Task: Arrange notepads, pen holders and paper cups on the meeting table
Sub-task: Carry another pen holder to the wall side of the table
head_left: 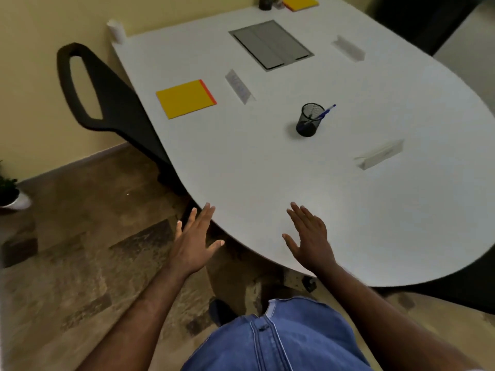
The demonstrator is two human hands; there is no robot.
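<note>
A yellow notepad [186, 99] with an orange spine lies flat near the left edge of the white meeting table [267, 178]. A black mesh pen holder [308, 120] with a blue pen stands upright in the table's middle. A second yellow notepad [300, 2] and another dark pen holder [266, 2] sit at the far end. A white paper cup stack [116, 30] stands at the far left corner. My left hand [194, 241] hovers open at the table's near edge. My right hand [310, 236] is open above the tabletop, holding nothing.
Three clear name-card stands rest on the table: one [239, 86] by the near notepad, one [348, 48] at the far right, one [380, 156] near right. A grey cable hatch [270, 44] is set in the tabletop. A black chair [107, 103] stands at the left edge. A potted plant [9, 190] sits on the floor.
</note>
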